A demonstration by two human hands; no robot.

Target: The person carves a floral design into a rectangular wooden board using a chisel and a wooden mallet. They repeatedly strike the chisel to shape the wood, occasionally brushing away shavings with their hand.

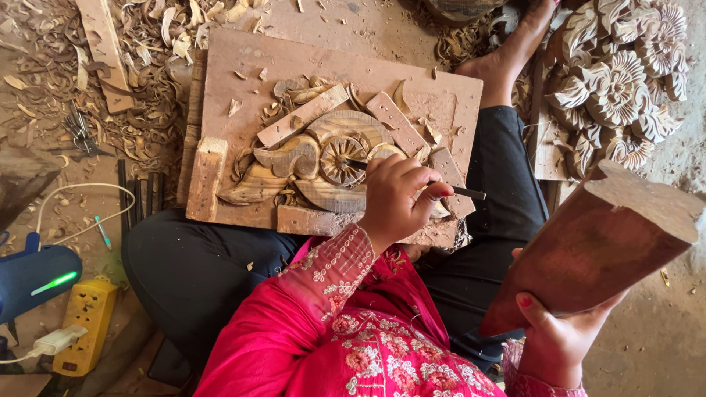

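Observation:
My left hand (397, 198) is closed around a thin dark chisel (467, 192), its tip resting by the round flower of a partly carved wooden piece (323, 158). That piece is held by small wood blocks on a flat board (243, 66) lying across my lap. My right hand (555, 334) grips the lower end of a heavy reddish-brown wooden mallet block (603, 242), raised at the right, apart from the chisel. Pink embroidered sleeves cover both arms.
Finished floral carvings (618, 81) are stacked at the upper right beside my bare foot (515, 51). Wood shavings (147, 44) cover the floor at upper left. Dark tools (140, 195), a yellow power strip (88, 316), a white charger (55, 340) and a blue device (33, 276) lie at left.

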